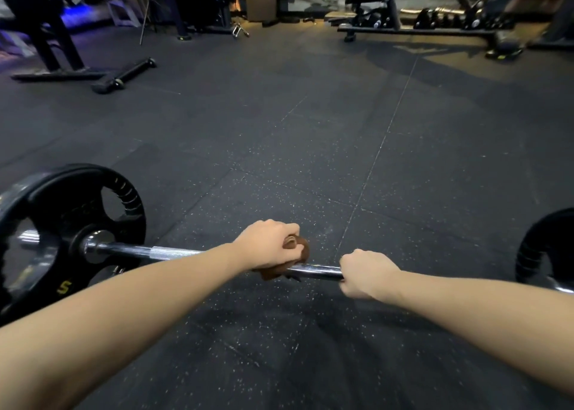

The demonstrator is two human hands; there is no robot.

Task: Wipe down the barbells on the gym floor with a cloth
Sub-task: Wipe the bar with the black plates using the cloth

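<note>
- Down on the near floor (310, 161), the barbell (174, 252) lies left to right, with the left plate (77, 211) big in view and the right plate (546, 248) at the edge.
- Left hand (267, 245) is curled tight round a brown cloth (299, 246), bunched on the bar's middle.
- Right hand (366, 273) is fisted round the bare bar, just right of the cloth.

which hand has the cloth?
The left hand: it holds the brown cloth wrapped on the barbell shaft; the right hand grips the bare shaft.

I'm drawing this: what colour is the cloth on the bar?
The cloth is brown; the head view shows it best.
</note>
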